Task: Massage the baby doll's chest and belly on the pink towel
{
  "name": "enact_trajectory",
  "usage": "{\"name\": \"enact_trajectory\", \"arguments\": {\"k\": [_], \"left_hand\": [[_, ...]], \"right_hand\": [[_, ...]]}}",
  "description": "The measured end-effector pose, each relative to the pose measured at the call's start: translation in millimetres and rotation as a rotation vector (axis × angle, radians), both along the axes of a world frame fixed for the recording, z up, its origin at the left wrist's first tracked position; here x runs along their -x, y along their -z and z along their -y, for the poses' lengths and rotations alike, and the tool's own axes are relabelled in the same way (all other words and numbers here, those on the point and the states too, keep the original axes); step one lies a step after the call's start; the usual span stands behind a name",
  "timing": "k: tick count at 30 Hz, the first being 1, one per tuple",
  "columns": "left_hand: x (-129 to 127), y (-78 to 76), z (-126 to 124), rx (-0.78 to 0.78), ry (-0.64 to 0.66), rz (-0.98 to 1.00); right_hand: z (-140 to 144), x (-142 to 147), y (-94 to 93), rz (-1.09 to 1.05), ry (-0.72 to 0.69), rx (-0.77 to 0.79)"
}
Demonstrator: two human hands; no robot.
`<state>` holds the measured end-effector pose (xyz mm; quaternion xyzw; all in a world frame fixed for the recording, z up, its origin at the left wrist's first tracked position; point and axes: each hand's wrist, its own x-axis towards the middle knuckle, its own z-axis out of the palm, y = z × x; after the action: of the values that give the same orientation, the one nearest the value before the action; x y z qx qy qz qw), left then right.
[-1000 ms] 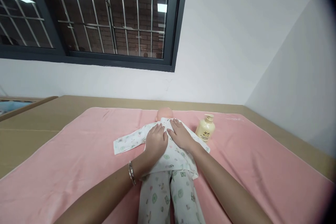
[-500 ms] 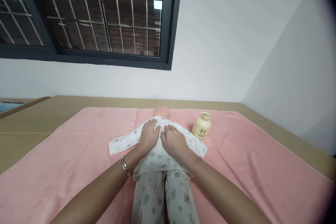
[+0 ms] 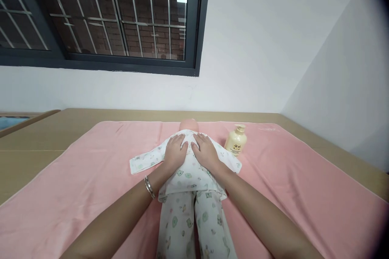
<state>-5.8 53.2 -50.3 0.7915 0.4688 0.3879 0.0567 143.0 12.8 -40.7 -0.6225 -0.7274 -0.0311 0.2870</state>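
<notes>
A baby doll lies along the middle of a pink sheet, its head at the far end. It wears a white long-sleeved top with small green and grey prints, and matching trousers. My left hand rests flat on the left of the doll's upper body, fingers stretched out and the thumb apart. On the other side my right hand lies flat on the cloth too, thumb spread. Neither holds anything. A silver bracelet circles my left wrist.
A pale yellow pump bottle stands by the doll's right-hand sleeve. Under everything is the pink sheet on a wooden table top. Behind rises a white wall with a dark-framed, barred window.
My right hand has moved slightly up and outward, and its fingers have spread from a bunched pose to flat. My left hand stays on the top. The view has shifted slightly.
</notes>
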Motion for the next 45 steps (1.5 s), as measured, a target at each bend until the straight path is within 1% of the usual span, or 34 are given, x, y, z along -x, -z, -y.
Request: {"name": "enact_trajectory", "arguments": {"k": [2,4,6,8,10,12,15,18,21,24,27,29,32,34,36,39,45], "left_hand": [[-1,-4.8,6,-0.029,0.007,-0.041],[-3,-8.7,14,-0.053,-0.024,-0.088],[-6,-10.2,22,-0.085,-0.057,-0.148],[-8,-9.5,28,-0.126,-0.057,-0.207],[-9,-8.0,32,-0.157,-0.042,-0.237],[-8,-7.4,32,-0.150,-0.035,-0.233],[-5,-10.1,29,-0.072,-0.027,-0.189],[-1,-14.8,22,0.033,-0.002,-0.120],[1,-16.4,12,0.084,0.029,-0.082],[1,-13.1,1,0.077,0.026,-0.093],[-1,-9.5,-2,0.035,0.011,-0.120],[-3,-9.0,2,-0.007,0.002,-0.150],[-6,-10.4,16,-0.062,-0.037,-0.184],[-7,-11.5,26,-0.082,-0.061,-0.198],[-8,-12.1,33,-0.082,-0.073,-0.196],[-7,-12.5,35,-0.073,-0.090,-0.152],[-3,-11.1,21,-0.036,-0.082,-0.082]], "right_hand": [[-2,-2,-2.4,0.043,-0.020,0.052],[-5,-6,-4.7,0.092,-0.056,0.125],[-9,-10,-6.0,0.123,-0.089,0.177],[-11,-13,-6.0,0.130,-0.101,0.194],[-11,-13,-5.9,0.124,-0.099,0.185],[-7,-9,-6.7,0.119,-0.078,0.163],[3,2,-10.2,0.153,-0.012,0.122],[17,15,-13.8,0.245,0.057,0.083],[29,26,-14.0,0.325,0.095,0.058],[35,31,-11.9,0.337,0.099,0.056],[30,28,-10.3,0.288,0.090,0.058],[22,22,-10.3,0.224,0.079,0.070],[8,9,-11.0,0.112,0.027,0.123],[1,2,-11.3,0.060,-0.023,0.147],[-2,-1,-11.4,0.037,-0.041,0.151],[5,5,-11.6,0.060,0.010,0.146],[27,28,-10.4,0.222,0.110,0.098]]}}
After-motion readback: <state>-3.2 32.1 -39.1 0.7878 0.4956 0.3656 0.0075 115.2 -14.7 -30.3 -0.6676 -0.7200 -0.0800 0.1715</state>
